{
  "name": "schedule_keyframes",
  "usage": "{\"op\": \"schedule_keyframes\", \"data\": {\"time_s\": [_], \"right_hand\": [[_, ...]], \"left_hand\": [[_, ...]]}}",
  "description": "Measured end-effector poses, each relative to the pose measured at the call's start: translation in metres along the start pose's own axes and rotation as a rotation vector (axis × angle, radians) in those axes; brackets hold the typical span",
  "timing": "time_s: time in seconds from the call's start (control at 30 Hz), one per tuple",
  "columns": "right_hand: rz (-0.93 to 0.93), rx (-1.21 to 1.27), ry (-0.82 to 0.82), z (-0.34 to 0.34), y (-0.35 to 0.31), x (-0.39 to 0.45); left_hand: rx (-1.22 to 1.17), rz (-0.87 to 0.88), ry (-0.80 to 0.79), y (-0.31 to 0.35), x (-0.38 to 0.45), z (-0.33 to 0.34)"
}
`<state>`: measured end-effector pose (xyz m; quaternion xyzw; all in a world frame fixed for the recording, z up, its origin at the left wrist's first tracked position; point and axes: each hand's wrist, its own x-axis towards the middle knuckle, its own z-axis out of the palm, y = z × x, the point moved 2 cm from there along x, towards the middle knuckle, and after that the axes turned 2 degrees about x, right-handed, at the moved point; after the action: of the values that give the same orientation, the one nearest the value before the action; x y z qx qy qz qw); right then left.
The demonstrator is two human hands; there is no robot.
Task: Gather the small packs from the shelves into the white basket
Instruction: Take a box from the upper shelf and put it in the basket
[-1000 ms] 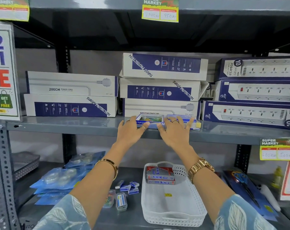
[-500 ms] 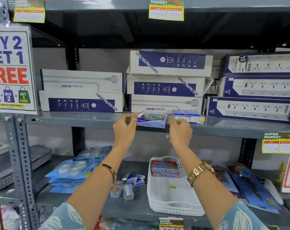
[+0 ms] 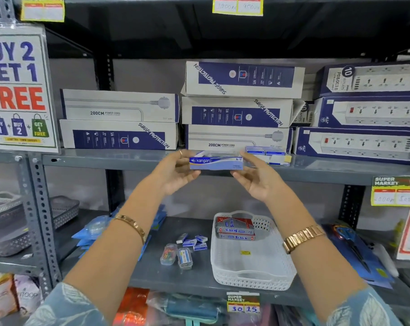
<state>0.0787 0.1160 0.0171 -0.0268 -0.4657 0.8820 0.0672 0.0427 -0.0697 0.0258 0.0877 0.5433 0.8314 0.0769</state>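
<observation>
Here, going from the left, the left hand (image 3: 175,171) is seen with its fingers (image 3: 179,154) closed on the left end of a flat blue-and-white cardboard staple pack marked "kangaro" (image 3: 215,163), which is held level in the air just in front of the grey metal upper shelf (image 3: 110,160), probably so that it is kept from tipping. Its right end is pinched by the fingers of the right hand (image 3: 258,182). More small blue packs (image 3: 266,152) are left on the shelf just beside, against the stacked power-cord boxes (image 3: 236,140). Lower down, the white perforated plastic basket (image 3: 253,267) is set on the lower shelf almost directly beneath the held pack, so a short lowering is judged enough; a red-and-grey pack (image 3: 235,229) already lies in it.
</observation>
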Motion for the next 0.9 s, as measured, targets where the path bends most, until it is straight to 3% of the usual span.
{"op": "schedule_keyframes", "data": {"time_s": [0.23,0.4,0.57,0.9], "right_hand": [[0.209,-0.146,-0.371,-0.02,0.004,-0.019],[0.314,-0.202,-0.437,-0.038,0.018,-0.017],[0.375,-0.305,-0.356,-0.063,0.038,-0.011],[0.472,-0.475,0.058,-0.143,0.094,0.045]], "left_hand": [[0.1,-0.189,-0.285,-0.004,-0.014,-0.028],[0.188,-0.295,-0.445,-0.03,-0.012,-0.042],[0.227,-0.341,-0.451,-0.064,-0.004,-0.047],[0.436,-0.497,-0.336,-0.156,0.046,-0.04]]}}
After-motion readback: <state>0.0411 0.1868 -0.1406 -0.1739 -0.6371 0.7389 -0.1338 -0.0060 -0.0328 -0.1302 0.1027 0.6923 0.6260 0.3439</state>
